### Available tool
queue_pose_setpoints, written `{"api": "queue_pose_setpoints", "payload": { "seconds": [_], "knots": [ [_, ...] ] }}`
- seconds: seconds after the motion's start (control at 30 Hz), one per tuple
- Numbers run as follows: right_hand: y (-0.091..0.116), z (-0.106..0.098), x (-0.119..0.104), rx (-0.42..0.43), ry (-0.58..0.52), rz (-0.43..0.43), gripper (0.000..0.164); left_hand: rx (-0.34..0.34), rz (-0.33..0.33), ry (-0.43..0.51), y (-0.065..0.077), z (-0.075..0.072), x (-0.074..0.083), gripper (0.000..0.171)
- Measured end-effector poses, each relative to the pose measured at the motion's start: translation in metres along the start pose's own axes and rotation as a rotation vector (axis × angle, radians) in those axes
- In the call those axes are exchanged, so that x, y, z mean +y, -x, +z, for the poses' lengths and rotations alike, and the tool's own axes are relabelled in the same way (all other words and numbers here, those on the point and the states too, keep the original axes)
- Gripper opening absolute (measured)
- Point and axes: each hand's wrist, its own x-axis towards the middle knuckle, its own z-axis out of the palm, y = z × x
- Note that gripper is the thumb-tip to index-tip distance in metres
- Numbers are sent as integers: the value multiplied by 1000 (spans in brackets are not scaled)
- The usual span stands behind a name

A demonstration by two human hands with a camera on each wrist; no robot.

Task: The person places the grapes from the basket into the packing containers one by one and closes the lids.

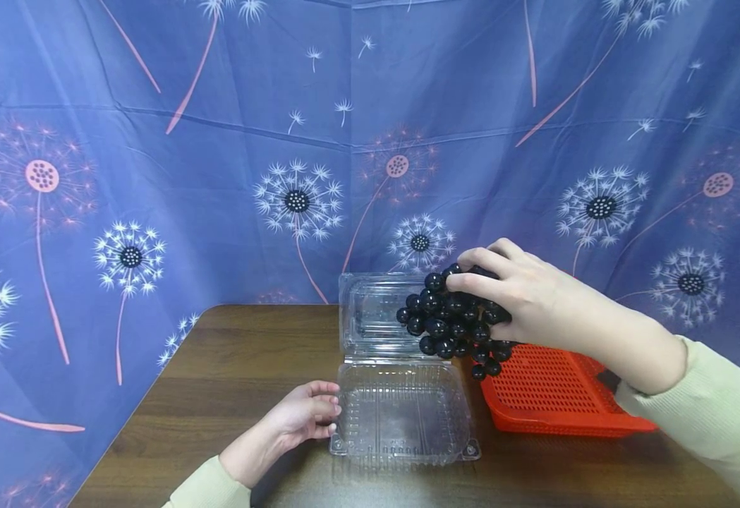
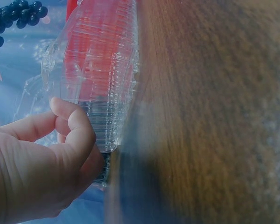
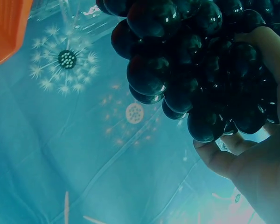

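Note:
My right hand (image 1: 522, 286) grips a bunch of black grapes (image 1: 446, 317) from above, fingers and thumb spread round its upper right side. The bunch hangs in the air, overlapping the raised lid (image 1: 372, 310) of a clear plastic clamshell box (image 1: 401, 457) in the head view. In the right wrist view the shiny grapes (image 3: 151, 74) fill the upper right, partly hiding the fingers. With curled fingers and thumb, my left hand (image 1: 306, 416) holds the left rim of the box. The box's base shows no contents. The left wrist view has the thumb (image 2: 79, 130) right at the box wall.
A red perforated plastic basket (image 1: 547, 381) stands right of the box, partly behind the right forearm. Both sit on a brown wooden table (image 1: 230, 367). A blue cloth with dandelion prints (image 1: 217, 212) hangs behind the table and along its left side.

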Motion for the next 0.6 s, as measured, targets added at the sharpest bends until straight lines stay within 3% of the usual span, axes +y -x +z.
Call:
{"api": "queue_pose_setpoints", "payload": {
  "seconds": [0.6],
  "knots": [
    [-5, 23, -34, 27, -39, -83, 80, 3, -1, 1, -1, -1, 0, 47]
  ]
}}
